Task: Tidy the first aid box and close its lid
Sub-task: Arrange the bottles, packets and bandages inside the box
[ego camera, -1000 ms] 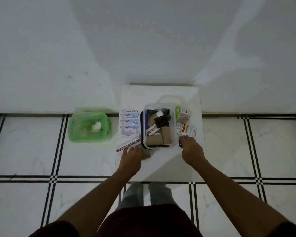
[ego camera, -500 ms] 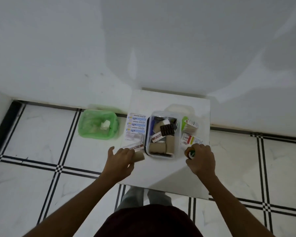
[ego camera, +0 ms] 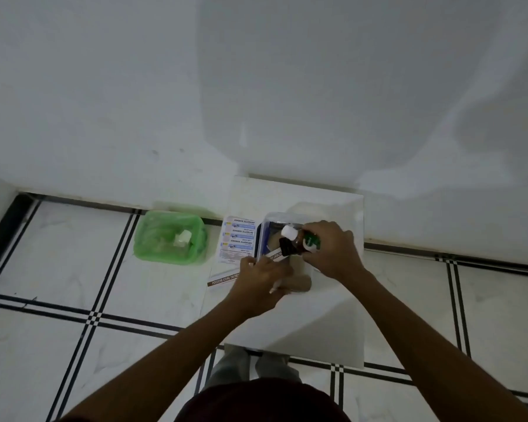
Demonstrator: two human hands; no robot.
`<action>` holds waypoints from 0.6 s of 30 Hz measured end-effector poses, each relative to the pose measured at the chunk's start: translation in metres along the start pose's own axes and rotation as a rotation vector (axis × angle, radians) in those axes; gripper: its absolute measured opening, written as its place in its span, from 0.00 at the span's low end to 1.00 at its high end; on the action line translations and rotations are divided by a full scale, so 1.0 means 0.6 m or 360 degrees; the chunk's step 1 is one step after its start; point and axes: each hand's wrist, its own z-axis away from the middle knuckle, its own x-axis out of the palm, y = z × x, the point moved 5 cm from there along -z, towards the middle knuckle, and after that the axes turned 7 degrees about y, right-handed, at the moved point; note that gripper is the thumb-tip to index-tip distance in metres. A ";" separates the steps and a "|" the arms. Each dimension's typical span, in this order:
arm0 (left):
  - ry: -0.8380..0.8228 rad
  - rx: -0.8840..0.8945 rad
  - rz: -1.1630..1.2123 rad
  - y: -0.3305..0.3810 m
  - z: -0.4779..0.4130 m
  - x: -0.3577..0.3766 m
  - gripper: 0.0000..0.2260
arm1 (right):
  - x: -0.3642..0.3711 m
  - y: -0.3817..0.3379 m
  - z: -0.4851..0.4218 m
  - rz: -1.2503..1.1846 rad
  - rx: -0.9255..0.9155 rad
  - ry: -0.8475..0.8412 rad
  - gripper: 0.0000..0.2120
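A: What sits furthest left?

B: On the tiled floor (ego camera: 73, 269), against the wall, a green translucent lid (ego camera: 170, 237) lies flat, well apart from both hands. Something small and white shows through it; I cannot tell what.

A: And on the desk?

B: The white desk (ego camera: 317, 315) carries a stack of antiseptic bandage packets (ego camera: 237, 242) along its left edge, touching the side of the first aid box (ego camera: 264, 220). Just in front of them lies a long ointment carton (ego camera: 223, 280), half hidden by the left hand.

A: What is the left hand doing?

B: The left hand (ego camera: 261, 281) hovers over the near left corner of the box, fingers curled. A tan bandage roll (ego camera: 299, 283) lies right beside its fingertips at the near edge; whether the fingers grip it I cannot tell.

A: What crowds the box itself?

B: The box is clear plastic with a dark blue rim, uncovered. Inside, a second ointment carton (ego camera: 273, 255) lies at a slant, and more tan material shows beneath it. Both hands cover most of the rest.

A: And the right hand?

B: The right hand (ego camera: 333, 251) is wrapped around a brown bottle (ego camera: 297, 240) with a white cap and green label, held tilted on its side over the far half of the box, cap pointing left.

A: So the box lies where, relative to the hands?

B: Directly under both, near the desk's middle, lid off.
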 end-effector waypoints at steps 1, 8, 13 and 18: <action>-0.0066 -0.0053 -0.0026 0.001 -0.007 0.011 0.20 | 0.009 -0.008 -0.006 0.0015 -0.0030 -0.0081 0.22; -0.0285 -0.0209 -0.0248 -0.029 -0.028 0.029 0.14 | 0.091 -0.018 -0.018 0.0557 -0.0239 -0.0520 0.22; -0.0292 -0.0129 -0.0214 -0.019 -0.020 0.020 0.13 | 0.111 -0.023 -0.006 0.0666 -0.0320 -0.0561 0.18; 0.0093 -0.0052 -0.0071 -0.031 0.025 0.005 0.07 | 0.129 -0.014 0.004 0.0700 -0.0397 -0.0616 0.19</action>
